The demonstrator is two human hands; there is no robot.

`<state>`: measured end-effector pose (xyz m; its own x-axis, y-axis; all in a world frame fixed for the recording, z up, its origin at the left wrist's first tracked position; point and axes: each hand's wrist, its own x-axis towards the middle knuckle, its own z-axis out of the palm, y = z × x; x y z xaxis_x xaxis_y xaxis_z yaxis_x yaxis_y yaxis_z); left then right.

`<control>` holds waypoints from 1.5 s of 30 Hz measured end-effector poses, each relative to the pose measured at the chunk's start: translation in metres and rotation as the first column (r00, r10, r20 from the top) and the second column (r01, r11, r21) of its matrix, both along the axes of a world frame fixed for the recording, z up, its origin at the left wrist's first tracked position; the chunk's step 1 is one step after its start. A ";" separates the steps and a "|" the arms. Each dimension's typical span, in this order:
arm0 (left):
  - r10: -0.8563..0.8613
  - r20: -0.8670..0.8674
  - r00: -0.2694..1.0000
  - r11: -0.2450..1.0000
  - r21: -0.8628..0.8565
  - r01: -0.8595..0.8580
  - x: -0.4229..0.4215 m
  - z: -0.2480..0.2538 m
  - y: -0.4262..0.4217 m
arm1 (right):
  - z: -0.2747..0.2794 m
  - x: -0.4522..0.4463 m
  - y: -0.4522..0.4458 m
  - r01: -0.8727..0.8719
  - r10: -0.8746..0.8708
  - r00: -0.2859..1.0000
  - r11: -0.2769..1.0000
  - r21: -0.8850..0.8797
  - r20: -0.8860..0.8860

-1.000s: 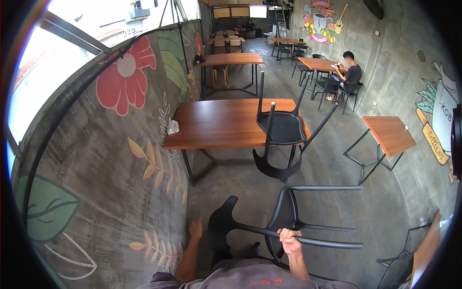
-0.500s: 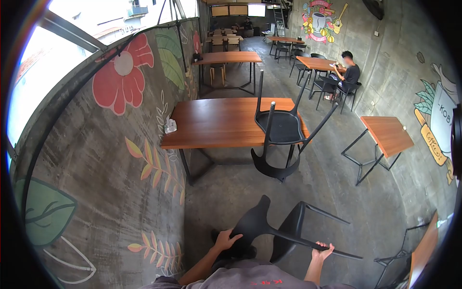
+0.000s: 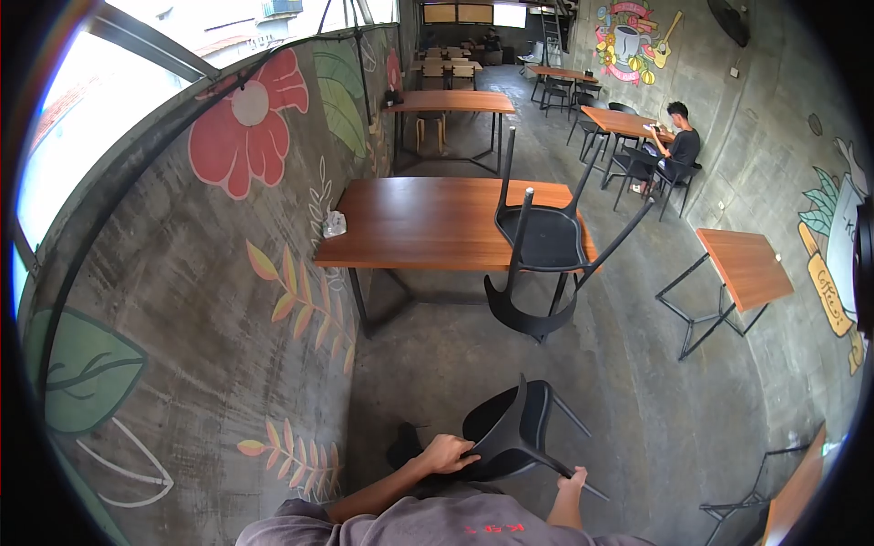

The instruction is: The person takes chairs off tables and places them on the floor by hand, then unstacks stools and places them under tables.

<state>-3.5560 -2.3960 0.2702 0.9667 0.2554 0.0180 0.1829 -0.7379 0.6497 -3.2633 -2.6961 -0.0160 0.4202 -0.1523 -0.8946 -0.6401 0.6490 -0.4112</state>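
Close to my body I hold a black chair [image 3: 535, 414], tilted on its side, with its legs pointing right and toward the lower right. My left hand [image 3: 448, 453] is closed on the edge of its curved backrest. Around one of its thin legs, my right hand [image 3: 572, 480] is wrapped. Ahead, a second black chair [image 3: 542, 238] rests upside down on the right end of a brown wooden table [image 3: 419, 218], its legs in the air and its backrest hanging over the front edge. Whether the held chair touches the floor I cannot tell.
A painted concrete wall [image 3: 228, 300] runs along my left. A crumpled white packet [image 3: 335, 224] lies on the table's left end. Small wooden tables [image 3: 745, 264] stand to the right. Farther back a person [image 3: 683, 146] sits at another table [image 3: 619, 121].
The held chair has turned in my hands, so its seat shows more and its legs point further downward. My right hand has moved left with it. The view has shifted slightly left.
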 end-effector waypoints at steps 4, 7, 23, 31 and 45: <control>-0.017 0.009 1.000 1.000 0.021 0.017 0.008 0.007 0.003 | 0.024 0.015 0.039 -0.104 0.100 0.993 0.991 -0.088 -0.057; 0.006 -0.015 1.000 1.000 0.016 -0.005 0.018 0.005 -0.004 | 0.060 0.006 0.089 -0.554 0.577 0.803 0.630 -0.545 -0.150; 0.265 0.023 0.964 0.963 -0.046 -0.264 0.017 -0.004 0.029 | 0.233 -0.119 0.292 -0.952 0.966 -0.062 0.018 -0.306 0.252; 0.764 -0.005 0.646 0.627 -0.235 -0.743 -0.093 -0.052 0.112 | 0.230 -0.114 0.342 -0.974 0.970 0.121 0.157 -0.163 0.212; 0.661 -0.726 0.190 -0.627 -0.673 -0.392 -0.229 -0.223 0.238 | 0.206 -0.148 0.472 -0.962 0.969 0.199 0.221 -0.158 0.144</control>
<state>-3.7846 -2.1584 0.0467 0.0670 0.4862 -0.8713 -0.2607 0.8515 0.4550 -3.4109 -2.2240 0.1895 0.3955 0.4698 -0.7892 -0.6758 -0.4330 -0.5965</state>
